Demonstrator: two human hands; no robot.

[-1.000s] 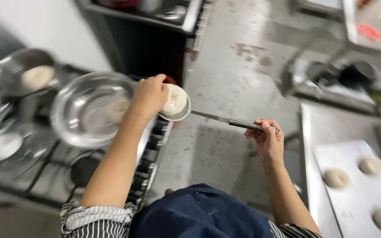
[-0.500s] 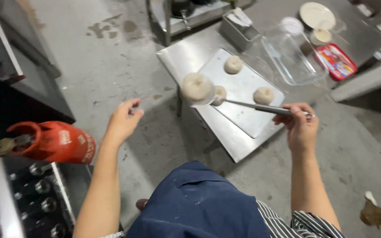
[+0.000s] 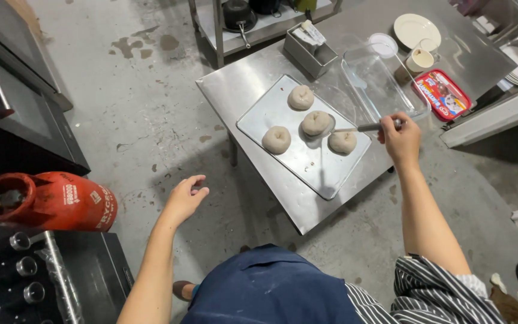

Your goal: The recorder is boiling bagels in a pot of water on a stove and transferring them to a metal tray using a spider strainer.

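My right hand [image 3: 400, 137] grips the handle of a metal skimmer spoon [image 3: 361, 127]. Its bowl carries a pale dough ring [image 3: 315, 122] just over a flat metal baking tray [image 3: 304, 135] on a steel table [image 3: 241, 90]. Three more dough rings rest on the tray: one at the back [image 3: 301, 96], one at the left [image 3: 276, 139], one at the right [image 3: 343, 142]. My left hand [image 3: 184, 197] hangs free over the floor, fingers loosely apart, holding nothing.
A clear rectangular dish [image 3: 379, 84], a steel container [image 3: 310, 46], a red tray [image 3: 442, 94], a cup [image 3: 419, 59] and white plates [image 3: 416, 30] stand on the table. A red gas cylinder [image 3: 55, 201] lies at left beside a stove with knobs [image 3: 25, 267].
I turned from the stove to the steel table. The skimmer with the dough ring came down from mid-air to just over the tray. My left hand let go of the small bowl and dropped.
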